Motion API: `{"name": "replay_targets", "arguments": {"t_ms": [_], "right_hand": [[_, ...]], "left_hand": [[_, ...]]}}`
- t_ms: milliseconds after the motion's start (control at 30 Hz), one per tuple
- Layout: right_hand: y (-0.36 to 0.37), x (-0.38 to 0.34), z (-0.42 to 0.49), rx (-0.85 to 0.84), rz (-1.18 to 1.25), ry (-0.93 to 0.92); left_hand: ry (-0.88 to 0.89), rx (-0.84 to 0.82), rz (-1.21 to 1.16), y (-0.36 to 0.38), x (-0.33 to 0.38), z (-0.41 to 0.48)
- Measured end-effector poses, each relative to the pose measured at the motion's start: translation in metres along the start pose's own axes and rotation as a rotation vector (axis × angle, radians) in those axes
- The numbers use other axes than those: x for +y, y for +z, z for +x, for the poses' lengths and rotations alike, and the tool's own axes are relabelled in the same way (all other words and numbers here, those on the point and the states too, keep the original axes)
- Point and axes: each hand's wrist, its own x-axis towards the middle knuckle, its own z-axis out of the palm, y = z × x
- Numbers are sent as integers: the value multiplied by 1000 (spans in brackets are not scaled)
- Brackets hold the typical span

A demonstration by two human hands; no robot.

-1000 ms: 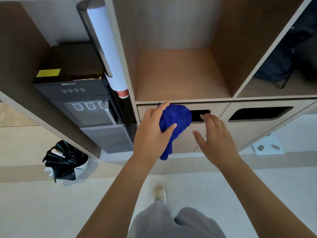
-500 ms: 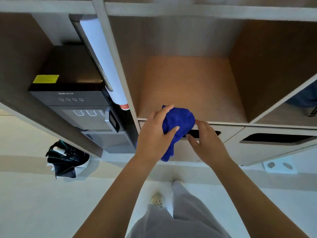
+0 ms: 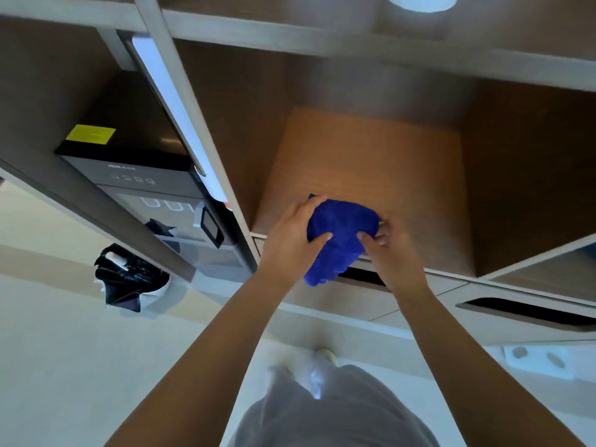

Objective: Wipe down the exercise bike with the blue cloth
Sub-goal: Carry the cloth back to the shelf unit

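The bunched blue cloth (image 3: 338, 233) is held over the front edge of a wooden shelf compartment (image 3: 371, 169). My left hand (image 3: 290, 243) grips its left side, fingers curled over the top and thumb pressed into the front. From the right, my right hand (image 3: 387, 250) pinches the cloth's right edge with thumb and fingers. A loose corner of the cloth hangs down below the shelf edge. No exercise bike is in view.
A dark water dispenser (image 3: 135, 175) with a yellow label stands in the cabinet bay at left, beside a white cup-holder tube (image 3: 177, 117). A bin with a black bag (image 3: 129, 279) sits on the pale floor. Drawer fronts with slot handles (image 3: 529, 312) lie below the shelf.
Both hands have risen with the cloth from in front of the drawer to the shelf edge. My right hand has closed in and now pinches the cloth. The view has moved closer.
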Motion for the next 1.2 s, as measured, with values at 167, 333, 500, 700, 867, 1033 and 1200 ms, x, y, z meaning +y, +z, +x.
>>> {"name": "replay_targets", "arguments": {"t_ms": [167,333,500,700,867,1033,1200], "right_hand": [[2,2,35,44,-180,-108],[13,4,73,90,-313,-202],[23,22,90,7,-384,-135],[8,36,50,-107,-436,-374],[10,61,36,-268,-628,-533],[25,51,45,-280,-713,-485],[48,30,72,-312,-767,-409]], "left_hand": [[9,-35,117,5,-9,32],[-21,-85,257,10,-20,67],[-72,-160,476,28,-39,67],[306,-70,567,42,-46,30],[250,-271,638,54,-68,11],[196,-318,661,44,-75,27],[118,-384,694,26,-79,61]]}}
